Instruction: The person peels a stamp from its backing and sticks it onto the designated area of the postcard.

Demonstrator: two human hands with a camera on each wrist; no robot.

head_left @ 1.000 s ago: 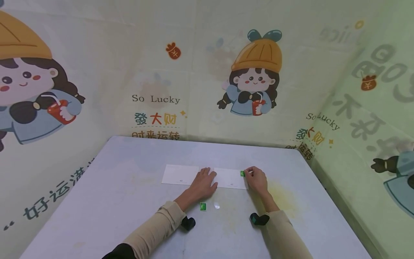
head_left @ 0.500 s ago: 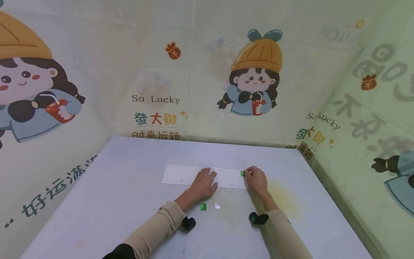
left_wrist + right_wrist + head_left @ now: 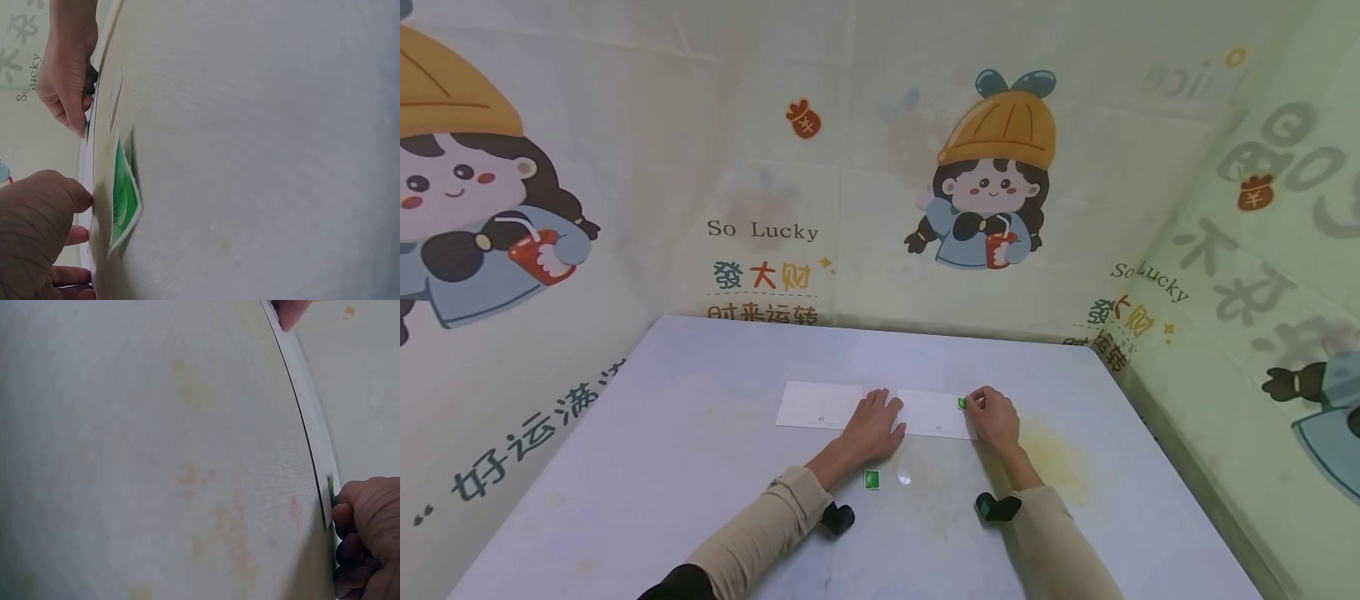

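Note:
Two white rectangular papers, perhaps envelopes, lie side by side on the table: a left paper (image 3: pixel 812 404) and a right paper (image 3: pixel 931 412). My left hand (image 3: pixel 874 425) rests across their adjoining ends with fingers spread and fairly straight. At the right paper's upper right corner, my right hand (image 3: pixel 994 415) pinches a small green stamp-like piece (image 3: pixel 962 402) between thumb and forefinger. The right wrist view shows that green piece (image 3: pixel 330 487) against the paper, partly hidden by the fingertips. Nearer me lies another green stamp-like piece (image 3: pixel 872 479), its edges lifted from the table in the left wrist view.
A small white scrap (image 3: pixel 903 477) lies right of the loose green piece. The white table (image 3: pixel 715 483) meets printed cloth walls (image 3: pixel 865 183) at its back and sides. Black wrist devices hang below the left cuff (image 3: pixel 838 518) and right cuff (image 3: pixel 997 507).
The right fingers have shifted very slightly over the green piece at the corner, covering a little more of it. The left hand, papers and loose piece stay in place.

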